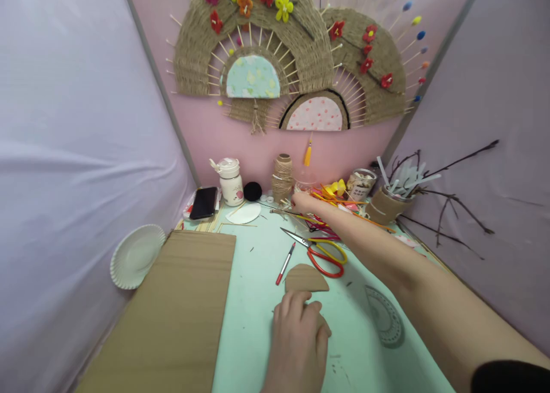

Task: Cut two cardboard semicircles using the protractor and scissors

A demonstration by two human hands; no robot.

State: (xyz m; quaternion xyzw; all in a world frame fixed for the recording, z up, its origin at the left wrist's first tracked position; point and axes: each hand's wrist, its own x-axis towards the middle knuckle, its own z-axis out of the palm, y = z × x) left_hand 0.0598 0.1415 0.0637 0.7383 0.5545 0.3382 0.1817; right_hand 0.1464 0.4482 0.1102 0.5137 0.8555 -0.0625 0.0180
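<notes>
My left hand (298, 341) lies low on the table with its fingers curled over a small cardboard piece (323, 325), most of which it hides. Just beyond the fingertips is a cardboard half-circle (306, 278), flat on the table. My right hand (302, 203) reaches to the back, beside a spool of twine (282, 178) and short pale sticks (281, 208). Its fingers look bent inward; what they hold, if anything, is too small to make out. Between the hands are scissors (315, 248), blades apart, and a red-capped pen (286, 264).
A large cardboard sheet (172, 313) covers the left side, near a paper plate (136, 256). A phone (203, 203), white bottle (231, 182) and jar (360, 185) stand at the back. Branches (449, 201) jut out at right, above a clear protractor (384, 317). Woven fans (253, 32) hang behind.
</notes>
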